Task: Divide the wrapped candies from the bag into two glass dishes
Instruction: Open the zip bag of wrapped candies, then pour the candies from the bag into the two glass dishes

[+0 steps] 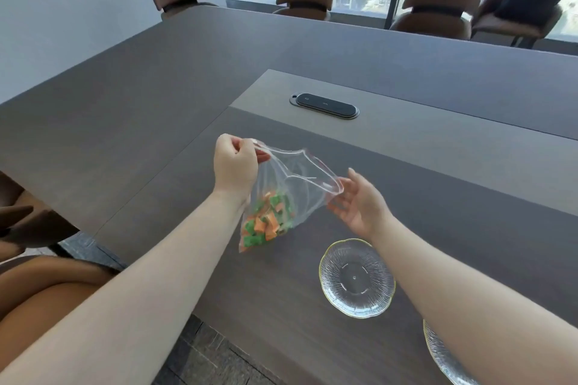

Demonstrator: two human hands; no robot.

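Above the dark wood-grain table (312, 337), a clear zip bag (281, 184) of green and orange wrapped candies (266, 222) hangs; left hand (236, 162) pinches its rim, right hand's (359, 206) grip holds the opposite lip. Two ribbed, gold-rimmed glass dishes (356, 278) sit nearby. No readable writing.

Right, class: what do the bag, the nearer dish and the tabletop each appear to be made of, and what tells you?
Bag: thin clear plastic film; it wrinkles, and the orange and green candies show through.
Dish: probably clear glass, glossy, with pressed radial ribs and a gold-coloured rim.
Tabletop: matte dark brown with faint streaks, perhaps wood-look laminate; uncertain.
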